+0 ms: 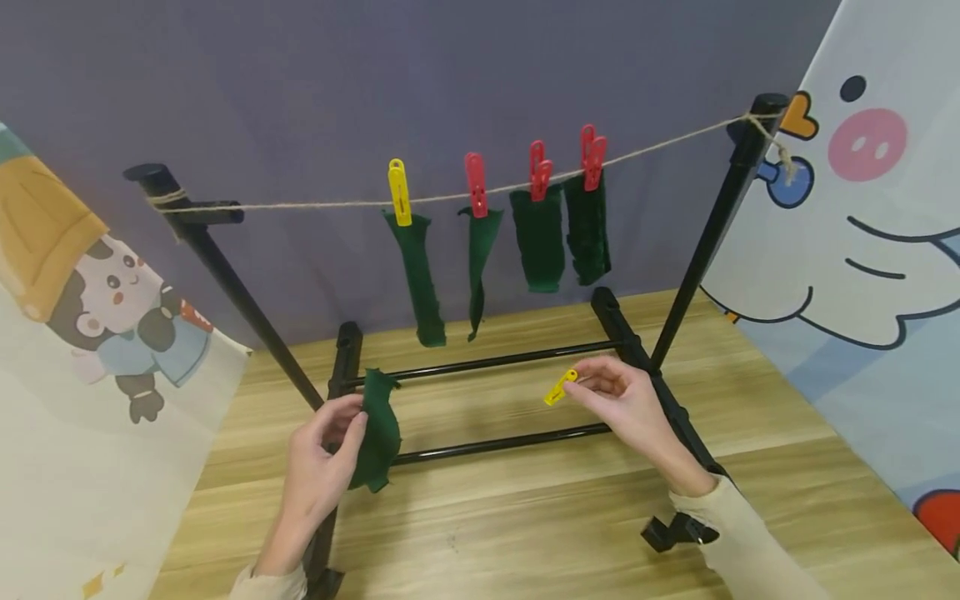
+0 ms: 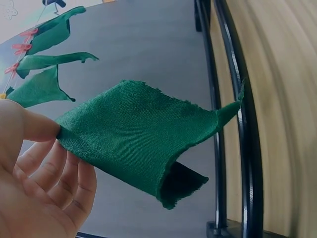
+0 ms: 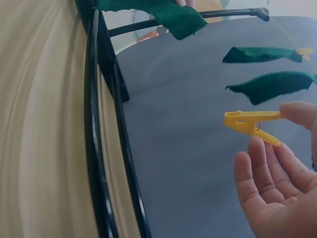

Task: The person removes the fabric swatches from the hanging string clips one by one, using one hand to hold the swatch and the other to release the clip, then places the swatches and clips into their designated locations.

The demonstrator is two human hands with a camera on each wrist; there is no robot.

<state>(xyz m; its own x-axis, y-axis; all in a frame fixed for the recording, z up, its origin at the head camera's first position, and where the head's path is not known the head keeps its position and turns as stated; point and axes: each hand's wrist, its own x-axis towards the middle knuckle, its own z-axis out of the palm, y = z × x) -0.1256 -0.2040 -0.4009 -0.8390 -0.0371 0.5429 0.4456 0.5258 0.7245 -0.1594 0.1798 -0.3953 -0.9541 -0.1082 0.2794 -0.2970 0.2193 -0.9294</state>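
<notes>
My left hand (image 1: 324,450) pinches a green cloth piece (image 2: 133,134) by its edge between thumb and fingers, and the cloth hangs curled at its far end. On the right, my right hand (image 1: 626,408) holds a yellow clothespin (image 3: 252,121) by its handles between thumb and fingertips, its nose pointing away. Both hands are below a twine line (image 1: 315,205). From that line hang several green cloth pieces (image 1: 537,242), one under a yellow clothespin (image 1: 400,193) and the others under red clothespins (image 1: 477,185).
A black rack carries the twine between its left post (image 1: 240,308) and right post (image 1: 705,242). Two crossbars (image 1: 502,443) run low between its feet on the wooden table (image 1: 465,533). Behind stands a grey backdrop (image 1: 450,75), with cartoon-printed sheets (image 1: 862,267) at the sides.
</notes>
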